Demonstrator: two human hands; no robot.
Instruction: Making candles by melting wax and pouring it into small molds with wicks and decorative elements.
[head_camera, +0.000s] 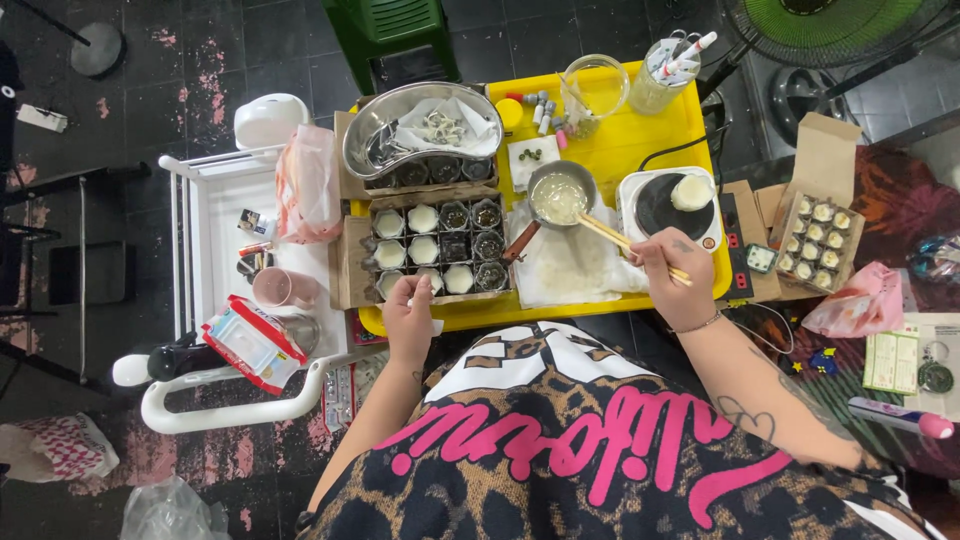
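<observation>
1. Head view: the right hand (677, 276) is closed around a pair of pale wooden chopsticks (622, 241), whose tips reach into a small metal pot of creamy liquid (560, 194) on the yellow plastic tray (620, 145).
2. The left hand (410, 315), fingers curled, touches the near edge of a cardboard box of small round tins (436, 247), some filled white.
3. A white electric hotplate (668, 206) sits just right of the pot.

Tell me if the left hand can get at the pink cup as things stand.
Probably yes. The left hand rests at the box of small jars, and the pink cup stands to its left on the white cart, with nothing between them.
</observation>
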